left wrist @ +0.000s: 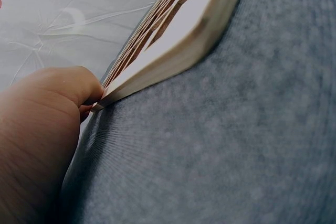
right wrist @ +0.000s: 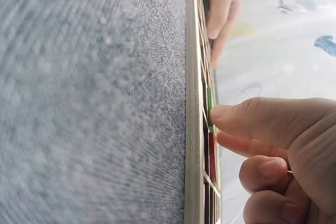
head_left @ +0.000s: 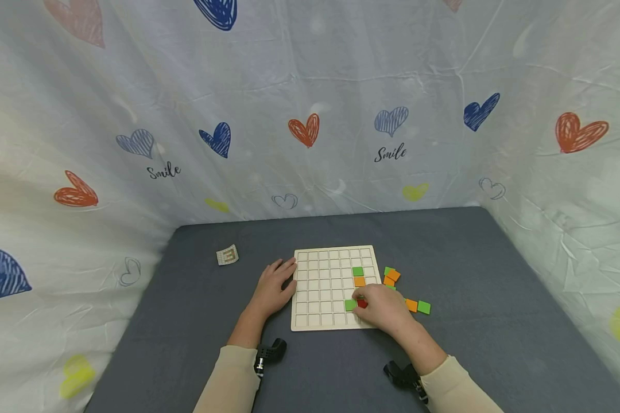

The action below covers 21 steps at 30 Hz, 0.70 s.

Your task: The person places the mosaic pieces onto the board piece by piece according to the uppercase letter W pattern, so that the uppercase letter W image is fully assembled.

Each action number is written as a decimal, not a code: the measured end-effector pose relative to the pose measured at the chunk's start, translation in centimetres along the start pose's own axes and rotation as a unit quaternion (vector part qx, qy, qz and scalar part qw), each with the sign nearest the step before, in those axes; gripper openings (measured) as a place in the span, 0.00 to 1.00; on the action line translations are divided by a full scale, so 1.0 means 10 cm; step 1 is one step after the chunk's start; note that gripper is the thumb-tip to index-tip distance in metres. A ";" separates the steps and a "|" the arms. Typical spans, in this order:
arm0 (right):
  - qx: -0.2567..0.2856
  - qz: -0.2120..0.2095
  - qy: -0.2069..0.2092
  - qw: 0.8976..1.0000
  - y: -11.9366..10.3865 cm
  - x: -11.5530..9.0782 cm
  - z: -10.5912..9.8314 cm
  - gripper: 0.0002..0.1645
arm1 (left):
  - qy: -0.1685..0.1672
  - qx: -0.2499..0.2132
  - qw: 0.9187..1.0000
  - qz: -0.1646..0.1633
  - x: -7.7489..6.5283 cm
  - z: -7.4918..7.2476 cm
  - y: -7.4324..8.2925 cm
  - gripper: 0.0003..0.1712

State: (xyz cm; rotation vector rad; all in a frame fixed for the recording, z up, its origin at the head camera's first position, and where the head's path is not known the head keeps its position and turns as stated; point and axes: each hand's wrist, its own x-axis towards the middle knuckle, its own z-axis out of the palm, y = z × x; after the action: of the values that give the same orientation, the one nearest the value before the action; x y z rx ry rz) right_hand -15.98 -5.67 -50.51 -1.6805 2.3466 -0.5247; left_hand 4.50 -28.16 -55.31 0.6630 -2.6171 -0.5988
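A pale wooden grid board [head_left: 317,289] lies on the grey table. My left hand [head_left: 271,289] rests at its left edge; the thumb [left wrist: 79,85] touches the rim in the left wrist view. On the board's lower right my right hand [head_left: 384,307] pinches a green tile [head_left: 350,305] by thumb and index finger; in the right wrist view the thumb tip meets this green tile [right wrist: 210,106]. Beside it sits a red tile [head_left: 362,303], partly covered by the hand. Another green tile [head_left: 358,271] and an orange tile [head_left: 359,281] lie in cells farther up.
Several loose orange and green tiles lie right of the board, among them an orange tile [head_left: 411,305] and a green tile [head_left: 423,307]; my right hand hides some. A small printed paper [head_left: 227,255] lies at the back left. A heart-patterned curtain [head_left: 341,183] hangs behind the table.
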 end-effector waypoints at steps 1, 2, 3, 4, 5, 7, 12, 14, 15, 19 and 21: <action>0.002 0.001 0.000 1.000 0.00 0.00 0.00 0.10 | -0.001 -0.001 1.000 0.000 0.00 0.00 0.00 0.28; 0.004 0.000 0.000 1.000 0.01 0.00 0.00 0.10 | -0.002 -0.002 1.000 0.000 0.00 0.00 0.00 0.28; 0.007 0.000 0.000 1.000 0.01 0.00 0.01 0.10 | -0.002 -0.002 1.000 -0.001 0.00 0.00 0.00 0.28; 0.011 0.000 -0.002 1.000 0.01 0.00 0.00 0.10 | -0.003 -0.003 1.000 -0.001 0.00 0.00 0.00 0.28; 0.013 0.001 -0.004 1.000 0.01 -0.01 0.01 0.10 | -0.004 -0.003 1.000 -0.003 0.00 0.00 0.00 0.28; 0.016 0.001 -0.006 1.000 0.01 0.00 0.01 0.11 | -0.005 -0.001 1.000 -0.005 0.00 -0.01 0.00 0.28; 0.015 0.002 -0.007 1.000 0.02 0.00 -0.01 0.13 | -0.004 0.003 1.000 -0.008 0.00 -0.01 0.00 0.28; 0.021 0.006 -0.006 1.000 0.04 0.00 -0.04 0.15 | -0.006 0.002 1.000 -0.009 0.00 0.00 0.00 0.28; 0.026 0.009 -0.003 1.000 0.05 0.00 -0.06 0.16 | -0.008 0.001 1.000 -0.009 0.00 0.00 0.00 0.29; 0.050 0.033 0.026 0.998 0.16 -0.01 -0.16 0.19 | -0.009 0.001 1.000 -0.008 0.00 0.00 0.00 0.29; 0.057 0.047 0.048 0.996 0.24 0.00 -0.21 0.19 | -0.008 0.002 1.000 -0.008 0.01 0.00 0.00 0.29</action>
State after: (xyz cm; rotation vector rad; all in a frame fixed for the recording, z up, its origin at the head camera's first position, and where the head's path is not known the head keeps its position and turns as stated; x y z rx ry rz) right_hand -18.83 -4.60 -49.53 -1.5179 2.3989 -0.7211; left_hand 4.43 -28.18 -55.27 0.6831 -2.6298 -0.6068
